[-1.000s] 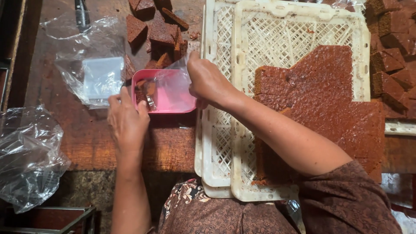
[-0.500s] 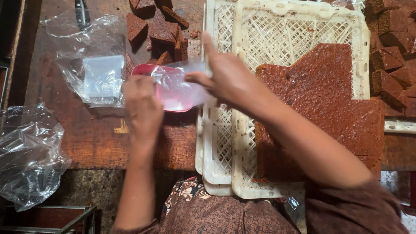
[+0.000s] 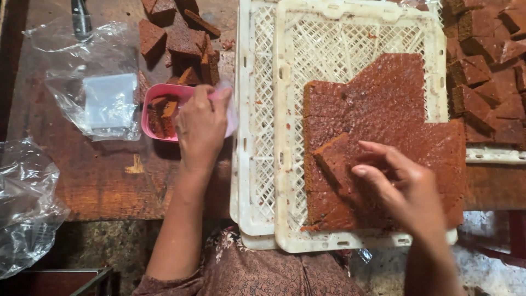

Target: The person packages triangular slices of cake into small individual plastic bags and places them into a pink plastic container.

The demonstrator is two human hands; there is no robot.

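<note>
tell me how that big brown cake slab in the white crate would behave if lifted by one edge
The brown cake slab looks soft and crumbly, so it would likely sag or snap along its cuts. Its broad, thin shape suggests it is heavy; the right hand rests on it.

On the worktop [image 3: 104,175], a small tub [image 3: 159,112] sits left of the stacked crates [image 3: 257,137], with the left hand [image 3: 201,126] laid over its right side and cut pieces inside it. Behind the tub lies a heap of loose cake chunks [image 3: 181,38]; to its left, a bag holding a flat packet [image 3: 107,101]. The slab of cake [image 3: 378,109] lies in the top crate, the right hand [image 3: 405,186] on its near edge. More chunks [image 3: 487,82] fill a tray right of the crates. A crumpled bag [image 3: 24,203] hangs off the worktop's near left corner.
</note>
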